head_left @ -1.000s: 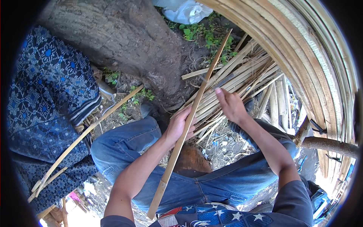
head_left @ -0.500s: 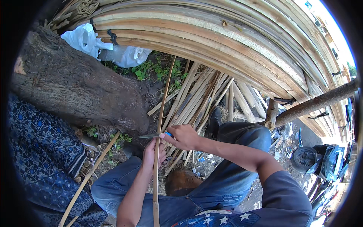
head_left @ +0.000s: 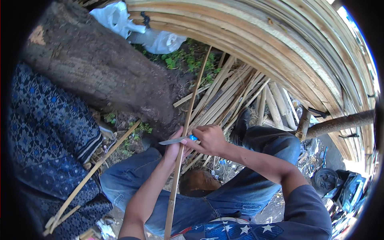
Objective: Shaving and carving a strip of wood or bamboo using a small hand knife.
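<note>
- Block (head_left: 196, 183) of brown wood is between the two legs in blue jeans (head_left: 128, 176); all places here are told from it.
- The strip (head_left: 191, 116), long, thin and pale, passes just left of the block, and its tip reaches far beyond it.
- The left hand (head_left: 173, 149) is beyond the block, a little to its left; its fingers are closed around the strip, partly hidden by it.
- The right hand (head_left: 212, 140) is beyond the block, a little to its right; its fingers grip the blue handle of the knife (head_left: 170, 141).
- The blade points left and lies across the strip; the right thumb seems to press at this crossing, but the view is too small to be sure.
- Farther beyond the block, slightly right, there is a pile of loose strips (head_left: 228, 94), and past it the stacked boards (head_left: 256, 40).
- Beyond the block and to its left lies a thick trunk (head_left: 100, 72).
- Well left of the block are a slim pole (head_left: 90, 176), slanting, and a dark blue patterned cloth (head_left: 52, 124).
</note>
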The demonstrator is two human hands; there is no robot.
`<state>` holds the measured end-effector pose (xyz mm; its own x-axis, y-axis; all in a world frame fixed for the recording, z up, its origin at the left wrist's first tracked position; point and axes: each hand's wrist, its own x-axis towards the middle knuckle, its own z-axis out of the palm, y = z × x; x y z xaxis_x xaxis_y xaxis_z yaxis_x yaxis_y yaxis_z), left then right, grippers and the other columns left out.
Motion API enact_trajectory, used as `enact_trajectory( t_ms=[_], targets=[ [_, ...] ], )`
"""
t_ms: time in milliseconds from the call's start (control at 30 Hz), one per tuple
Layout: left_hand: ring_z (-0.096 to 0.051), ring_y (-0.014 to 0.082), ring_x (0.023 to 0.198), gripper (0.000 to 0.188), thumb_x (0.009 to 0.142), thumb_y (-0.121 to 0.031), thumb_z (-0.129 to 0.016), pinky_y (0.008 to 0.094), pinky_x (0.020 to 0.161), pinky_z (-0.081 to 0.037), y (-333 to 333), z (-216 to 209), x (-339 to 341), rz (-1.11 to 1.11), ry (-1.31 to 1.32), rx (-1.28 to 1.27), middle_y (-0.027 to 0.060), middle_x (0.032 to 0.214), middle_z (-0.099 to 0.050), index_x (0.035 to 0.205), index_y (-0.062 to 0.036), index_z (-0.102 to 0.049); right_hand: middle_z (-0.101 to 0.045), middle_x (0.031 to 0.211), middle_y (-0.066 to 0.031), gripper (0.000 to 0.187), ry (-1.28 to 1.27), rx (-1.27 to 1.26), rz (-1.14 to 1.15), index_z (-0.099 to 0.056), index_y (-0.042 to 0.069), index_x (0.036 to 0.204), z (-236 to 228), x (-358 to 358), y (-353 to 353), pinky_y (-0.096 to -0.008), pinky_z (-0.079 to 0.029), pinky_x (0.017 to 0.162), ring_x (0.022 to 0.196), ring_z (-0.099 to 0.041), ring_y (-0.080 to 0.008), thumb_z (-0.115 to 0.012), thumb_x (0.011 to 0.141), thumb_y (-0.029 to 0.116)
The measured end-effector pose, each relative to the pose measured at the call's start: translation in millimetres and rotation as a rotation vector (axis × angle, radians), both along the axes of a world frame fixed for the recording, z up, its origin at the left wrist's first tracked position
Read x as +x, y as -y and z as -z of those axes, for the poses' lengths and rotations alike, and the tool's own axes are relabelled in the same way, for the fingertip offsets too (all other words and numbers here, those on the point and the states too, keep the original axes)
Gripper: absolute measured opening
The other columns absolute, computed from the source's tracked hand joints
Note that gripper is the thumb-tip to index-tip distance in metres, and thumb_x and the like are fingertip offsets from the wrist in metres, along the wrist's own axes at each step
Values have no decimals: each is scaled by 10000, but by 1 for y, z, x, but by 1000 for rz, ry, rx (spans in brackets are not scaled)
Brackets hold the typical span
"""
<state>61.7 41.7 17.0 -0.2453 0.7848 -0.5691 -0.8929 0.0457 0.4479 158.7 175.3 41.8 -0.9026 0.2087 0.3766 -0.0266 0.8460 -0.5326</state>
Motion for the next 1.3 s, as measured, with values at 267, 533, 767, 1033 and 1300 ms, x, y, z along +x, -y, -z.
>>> enact_trajectory(
  t_ms=[267, 533, 767, 1033, 1300],
  targets=[
    [-301, 30, 376, 297, 987, -384, -395, 196, 323, -238, 3, -13, 5, 16, 34, -132, -72, 545, -333, 907, -123, -511, -455, 455, -59, 526, 57, 62, 30, -501, 69, 553, 10, -6, -9, -349, -404, 395, 397, -521, -241, -602, 839, 499],
    [-244, 35, 341, 283, 1009, -353, -330, 201, 311, -200, 6, -12, 2, 6, 83, -55, -70, 513, -275, 840, -152, -436, -480, 470, -88, 497, 85, -41, 123, -492, 50, 555, 49, -8, -40, -378, -390, 399, 399, -513, -279, -600, 867, 422],
    [-276, 29, 357, 278, 1004, -357, -355, 184, 307, -207, 6, -6, 0, 13, 57, -79, -66, 515, -323, 872, -137, -460, -458, 454, -59, 511, 50, 50, 40, -490, 63, 544, 26, -7, -19, -362, -369, 377, 366, -483, -241, -630, 839, 455],
    [-384, 15, 488, 224, 985, -286, -400, 172, 384, -282, 10, -4, 6, 68, -135, -159, -47, 677, -444, 1123, -163, -527, -455, 455, -52, 508, 47, -43, -91, -497, 75, 539, 17, 0, 7, -343, -371, 365, 363, -476, -214, -643, 819, 472],
    [-242, 40, 352, 295, 1009, -392, -321, 208, 334, -195, 9, -18, 8, 105, 5, -81, -77, 518, -273, 927, -166, -493, -427, 452, -47, 516, 31, 80, 9, -469, 79, 534, 35, -4, -20, -343, -345, 363, 362, -465, -218, -652, 819, 469]
  ],
)
